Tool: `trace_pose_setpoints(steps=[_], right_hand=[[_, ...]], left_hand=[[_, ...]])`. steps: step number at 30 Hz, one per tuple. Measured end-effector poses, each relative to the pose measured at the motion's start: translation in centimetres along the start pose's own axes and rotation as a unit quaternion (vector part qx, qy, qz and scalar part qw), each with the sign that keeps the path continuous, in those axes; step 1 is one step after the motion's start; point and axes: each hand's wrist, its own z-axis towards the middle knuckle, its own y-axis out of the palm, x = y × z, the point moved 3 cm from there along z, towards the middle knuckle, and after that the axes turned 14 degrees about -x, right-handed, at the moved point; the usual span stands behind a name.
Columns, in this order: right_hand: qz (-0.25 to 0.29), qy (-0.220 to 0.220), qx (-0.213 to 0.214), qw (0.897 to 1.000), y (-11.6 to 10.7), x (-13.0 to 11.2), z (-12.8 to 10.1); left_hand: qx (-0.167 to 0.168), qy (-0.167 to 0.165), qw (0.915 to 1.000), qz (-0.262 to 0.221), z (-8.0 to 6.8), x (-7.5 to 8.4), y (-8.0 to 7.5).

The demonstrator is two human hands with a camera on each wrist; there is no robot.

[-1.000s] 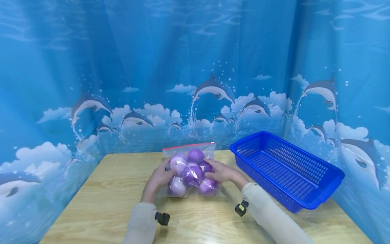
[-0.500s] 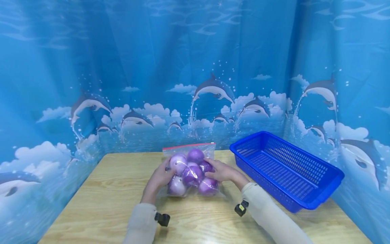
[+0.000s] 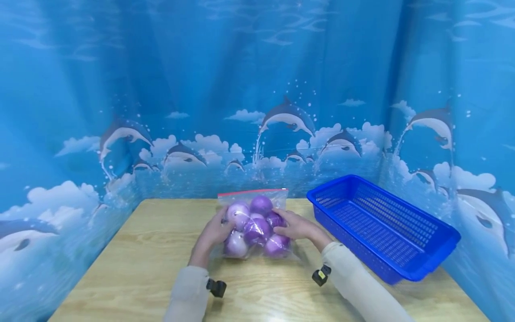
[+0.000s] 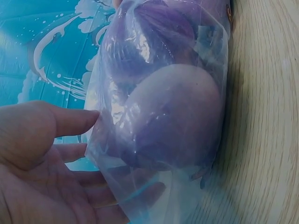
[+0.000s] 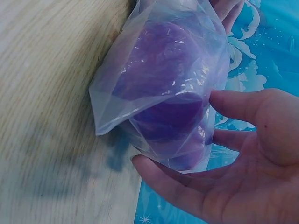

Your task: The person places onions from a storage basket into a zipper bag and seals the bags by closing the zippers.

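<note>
A clear zip bag (image 3: 252,193) with a red zip strip holds several round purple and pale onions (image 3: 257,230). It lies on the wooden table, zip end away from me. My left hand (image 3: 217,229) holds its left side; in the left wrist view the thumb (image 4: 77,121) touches the plastic near a pale onion (image 4: 177,112), the other fingers partly behind the film. On the right side my right hand (image 3: 297,225) grips the bag, thumb (image 5: 233,103) against the plastic and fingers (image 5: 173,184) curled round its edge beside a dark purple onion (image 5: 170,116).
To the right of the bag, a blue perforated plastic basket (image 3: 382,223) stands slantwise on the wooden table (image 3: 132,259). Nothing shows inside it. A blue curtain (image 3: 241,67) printed with dolphins hangs behind and along both sides. Small black cameras sit at both sleeves.
The whole head view has shifted slightly, so everything sits a little further right. Both hands keep the same hold on the bag, which stays in place on the table.
</note>
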Motion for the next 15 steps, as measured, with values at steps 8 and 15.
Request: trace_pose_setpoints(steps=[8, 15], right_hand=[[0.010, 0.000, 0.003, 1.000, -0.17, 0.27, -0.10], [0.008, -0.001, 0.007, 1.000, -0.04, 0.18, -0.33]], left_hand=[[-0.002, 0.000, 1.0000, 0.002, 0.09, 0.19, 0.07], [-0.001, -0.004, 1.0000, 0.002, -0.19, 0.48, 0.08]])
